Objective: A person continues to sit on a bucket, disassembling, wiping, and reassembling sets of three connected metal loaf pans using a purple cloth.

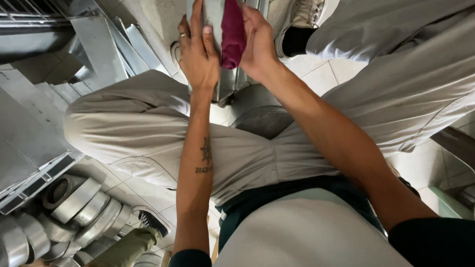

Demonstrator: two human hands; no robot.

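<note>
Nearest the camera sits a pale shirt front (304,236) with dark sleeve cuffs at either side, and beyond it the person's light grey trousers (158,136), knees spread wide above a floor of pale tiles (319,75). Both bare forearms reach forward between the knees. The left hand (198,50), a ring on one finger, lies flat with its fingers stretched against a grey sheet-metal piece (212,13) that stands upright at the top of the view. The right hand (258,40) is closed around a dark red cloth (233,31), which is bunched between the two hands and pressed against the same metal piece. The hands are close together, the cloth filling the gap between them. Below them, between the knees, a round grey metal duct section (258,114) stands on the floor. A pale shoe (301,13) rests on the tiles just right of the metal piece. Folded sheet-metal ducts (22,136) are stacked at the left, and a cluster of round metal collars (66,213) lies at the lower left, beside another person's olive trouser leg (123,253) and dark shoe (152,222).
</note>
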